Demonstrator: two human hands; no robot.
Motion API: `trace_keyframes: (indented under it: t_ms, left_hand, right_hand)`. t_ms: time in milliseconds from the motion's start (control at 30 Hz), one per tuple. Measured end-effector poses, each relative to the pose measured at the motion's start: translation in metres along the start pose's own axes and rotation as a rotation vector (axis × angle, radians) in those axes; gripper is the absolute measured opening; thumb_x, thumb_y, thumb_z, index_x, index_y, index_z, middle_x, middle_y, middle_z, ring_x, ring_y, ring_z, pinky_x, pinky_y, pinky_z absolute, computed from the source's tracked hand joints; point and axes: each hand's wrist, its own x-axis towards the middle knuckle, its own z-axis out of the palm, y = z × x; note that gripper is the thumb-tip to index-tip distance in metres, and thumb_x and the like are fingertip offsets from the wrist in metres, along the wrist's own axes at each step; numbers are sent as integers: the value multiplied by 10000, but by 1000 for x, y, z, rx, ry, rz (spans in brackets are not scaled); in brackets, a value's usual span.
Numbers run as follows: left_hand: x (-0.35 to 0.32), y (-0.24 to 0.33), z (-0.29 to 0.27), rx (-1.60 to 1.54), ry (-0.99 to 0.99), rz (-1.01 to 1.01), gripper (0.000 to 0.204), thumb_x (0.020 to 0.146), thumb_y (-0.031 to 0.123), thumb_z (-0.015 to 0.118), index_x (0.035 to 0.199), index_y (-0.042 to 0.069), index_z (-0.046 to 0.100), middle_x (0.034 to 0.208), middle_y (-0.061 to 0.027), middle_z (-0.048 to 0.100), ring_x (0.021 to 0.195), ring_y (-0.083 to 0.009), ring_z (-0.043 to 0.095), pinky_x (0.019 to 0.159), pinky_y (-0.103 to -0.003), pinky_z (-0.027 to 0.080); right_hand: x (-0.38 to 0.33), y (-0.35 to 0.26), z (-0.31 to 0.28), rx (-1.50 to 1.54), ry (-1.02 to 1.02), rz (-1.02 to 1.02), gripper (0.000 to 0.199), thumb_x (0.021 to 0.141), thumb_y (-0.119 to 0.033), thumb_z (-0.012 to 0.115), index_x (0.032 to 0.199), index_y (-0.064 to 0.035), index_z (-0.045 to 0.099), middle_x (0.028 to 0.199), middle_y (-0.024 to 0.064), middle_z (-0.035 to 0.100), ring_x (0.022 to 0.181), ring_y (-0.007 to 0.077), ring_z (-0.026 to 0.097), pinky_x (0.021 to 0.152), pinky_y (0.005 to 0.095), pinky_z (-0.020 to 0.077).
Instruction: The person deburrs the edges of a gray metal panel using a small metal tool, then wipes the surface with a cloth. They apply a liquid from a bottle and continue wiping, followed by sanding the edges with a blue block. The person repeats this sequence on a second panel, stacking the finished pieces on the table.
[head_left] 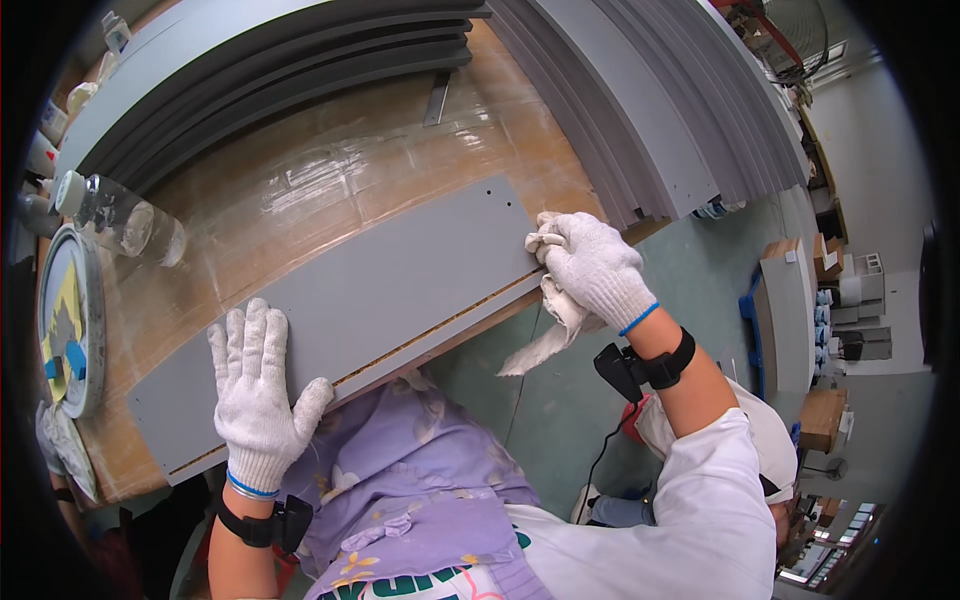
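Note:
A long grey board [400, 270] with a narrow brown groove along its near edge lies on the table in front of me. Two small dark holes show at its far right corner. My left hand [262, 390], in a white knit glove, rests flat on the board's left part with its fingers stretched out. At the board's right end my right hand [592, 262], gloved too, is closed round a white cloth [550, 325]. Part of the cloth pokes out above the fingers and a longer end hangs below, past the board's edge.
Stacked grey boards [270, 90] stand at the back, with more [650, 110] at the back right. A clear plastic bottle [130, 222] lies left, near a round lid [92, 330] holding yellow and blue pieces. A metal strip [437, 98] lies behind. Another person in a white cap [762, 440] is at right.

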Motion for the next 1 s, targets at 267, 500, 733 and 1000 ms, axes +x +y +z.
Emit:
trace_keyframes:
  t_ms: [267, 500, 733, 1000]
  left_hand:
    - [2, 1, -2, -7, -10, -10, 779, 861, 411, 658, 1494, 21, 426, 1551, -209, 401, 1475, -388, 312, 1238, -516, 169]
    - [-2, 0, -2, -6, -25, -22, 784, 854, 417, 673, 1487, 21, 436, 1546, -207, 409, 1473, -389, 316, 1235, -515, 181]
    - [0, 2, -1, -25, -5, -3, 785, 841, 407, 683, 1484, 24, 443, 1545, -207, 411, 1472, -385, 318, 1238, -509, 178]
    - [0, 4, -3, -8, 27, -14, 787, 837, 442, 698, 1441, -11, 477, 1516, -225, 442, 1447, -395, 357, 1233, -525, 178]
  right_hand:
    - [-1, 4, -3, -101, 3, -74, 314, 875, -211, 641, 1173, -121, 679, 1079, 152, 674, 1024, 351, 660, 904, 433, 535]
    - [-14, 9, 2, -90, 2, -57, 176, 851, -187, 677, 1018, -146, 718, 1051, 119, 662, 991, 325, 661, 880, 432, 536]
    - [27, -2, 5, -118, 170, -180, 159, 905, -192, 626, 1021, -121, 708, 1033, 137, 634, 996, 339, 638, 871, 439, 520]
    - [-49, 23, -17, -369, -438, 7, 220, 882, -187, 653, 1092, -158, 710, 1051, 136, 667, 988, 335, 661, 865, 421, 536]
